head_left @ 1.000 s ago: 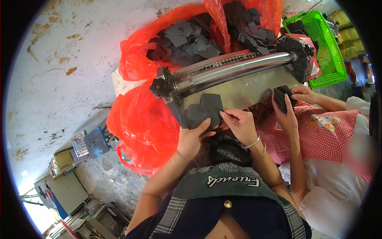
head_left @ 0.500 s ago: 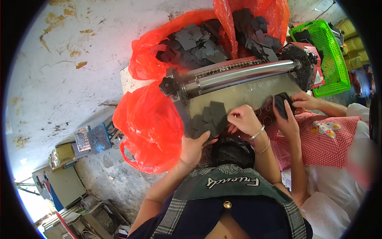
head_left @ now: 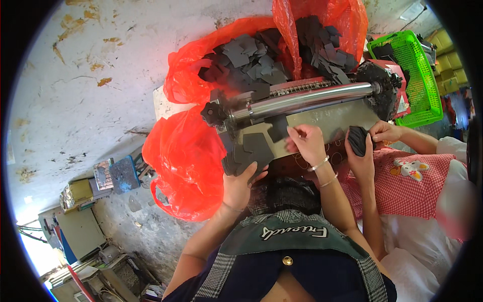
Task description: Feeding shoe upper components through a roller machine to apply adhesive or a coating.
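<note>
Dark grey cut pieces (head_left: 249, 151), flat and angular, lie fanned in a loose stack at the near left corner of a roller machine's metal feed plate (head_left: 322, 123), partly overhanging its edge. The left hand (head_left: 241, 183) supports the stack from below, thumb and fingers curled around its lower edge; the palm side is hidden beneath the pieces. The right hand (head_left: 306, 143) rests on the plate just beside the stack, its fingertips pinched on the edge of a single grey piece (head_left: 278, 128) that lies close under the polished steel roller (head_left: 307, 99); how far that piece reaches beneath the roller cannot be made out. A black knob (head_left: 213, 113) caps the roller's left end. Behind the machine, two red plastic bags (head_left: 201, 65) hold heaps of similar grey pieces, a third red bag (head_left: 183, 161) hangs at the left, and a green plastic basket (head_left: 410, 75) stands at the right, its contents mostly concealed. A second person in a red checked garment, cut off at the right rim, grips a dark bundle (head_left: 358, 140) with both hands.
</note>
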{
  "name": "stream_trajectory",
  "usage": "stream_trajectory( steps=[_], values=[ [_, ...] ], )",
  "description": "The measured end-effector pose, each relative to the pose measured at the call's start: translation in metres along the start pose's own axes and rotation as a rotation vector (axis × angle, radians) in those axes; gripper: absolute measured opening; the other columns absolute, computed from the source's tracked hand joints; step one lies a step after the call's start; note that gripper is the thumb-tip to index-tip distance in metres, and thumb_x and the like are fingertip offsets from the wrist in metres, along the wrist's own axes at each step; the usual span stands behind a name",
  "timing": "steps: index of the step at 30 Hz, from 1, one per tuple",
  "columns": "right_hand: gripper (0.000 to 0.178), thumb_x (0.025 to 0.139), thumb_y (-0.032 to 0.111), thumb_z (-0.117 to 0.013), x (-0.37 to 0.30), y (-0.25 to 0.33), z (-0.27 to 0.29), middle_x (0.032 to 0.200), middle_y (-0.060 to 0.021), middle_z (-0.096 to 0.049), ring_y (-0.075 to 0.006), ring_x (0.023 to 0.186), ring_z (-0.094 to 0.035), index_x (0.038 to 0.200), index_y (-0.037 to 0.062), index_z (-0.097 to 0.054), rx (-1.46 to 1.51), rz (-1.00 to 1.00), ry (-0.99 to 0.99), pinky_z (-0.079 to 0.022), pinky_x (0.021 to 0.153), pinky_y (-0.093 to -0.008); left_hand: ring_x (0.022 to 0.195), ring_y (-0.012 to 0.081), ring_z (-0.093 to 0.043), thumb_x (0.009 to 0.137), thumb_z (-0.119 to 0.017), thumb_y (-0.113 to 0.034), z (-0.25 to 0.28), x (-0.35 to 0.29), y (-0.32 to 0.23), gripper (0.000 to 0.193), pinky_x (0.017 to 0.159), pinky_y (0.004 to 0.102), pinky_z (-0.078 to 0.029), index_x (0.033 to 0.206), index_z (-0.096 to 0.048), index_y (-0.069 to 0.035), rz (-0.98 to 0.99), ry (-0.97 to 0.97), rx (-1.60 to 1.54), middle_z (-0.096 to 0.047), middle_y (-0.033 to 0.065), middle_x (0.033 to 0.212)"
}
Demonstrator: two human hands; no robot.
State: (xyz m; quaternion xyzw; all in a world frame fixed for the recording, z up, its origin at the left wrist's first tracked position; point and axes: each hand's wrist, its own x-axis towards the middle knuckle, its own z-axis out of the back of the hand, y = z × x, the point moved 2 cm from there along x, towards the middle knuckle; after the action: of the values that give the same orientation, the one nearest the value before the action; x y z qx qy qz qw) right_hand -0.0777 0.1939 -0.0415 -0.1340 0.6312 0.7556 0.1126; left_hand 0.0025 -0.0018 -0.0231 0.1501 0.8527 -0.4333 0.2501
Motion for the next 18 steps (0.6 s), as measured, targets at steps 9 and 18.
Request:
stream_trajectory(
  steps=[9, 18],
  values=[
    [0.025, 0.092, 0.013, -0.058, -0.029, 0.021, -0.013, 0.063, -0.0065, -0.061, -0.0124, 0.054, -0.063, 0.079, -0.0084, -0.059, 0.077, 0.065, 0.374, -0.052, 0.047, -0.0228, 0.097, 0.0259, -0.063, 0.089, -0.051, 0.002, -0.01, 0.001, 0.002, 0.033, 0.081, 0.038, -0.055, 0.122, -0.049, -0.002, 0.055, 0.059, -0.079, -0.06, 0.0117, 0.111],
    [0.026, 0.091, 0.016, -0.06, 0.001, 0.006, -0.005, 0.066, -0.0099, -0.062, -0.0139, 0.052, -0.063, 0.082, -0.0081, -0.061, 0.008, 0.104, 0.132, -0.051, 0.045, -0.0236, 0.1, 0.0288, -0.061, 0.088, -0.048, 0.004, -0.006, 0.005, 0.005, 0.037, 0.085, 0.0403, -0.054, 0.124, -0.045, -0.002, 0.012, 0.04, -0.093, -0.057, 0.0135, 0.115]
  ],
)
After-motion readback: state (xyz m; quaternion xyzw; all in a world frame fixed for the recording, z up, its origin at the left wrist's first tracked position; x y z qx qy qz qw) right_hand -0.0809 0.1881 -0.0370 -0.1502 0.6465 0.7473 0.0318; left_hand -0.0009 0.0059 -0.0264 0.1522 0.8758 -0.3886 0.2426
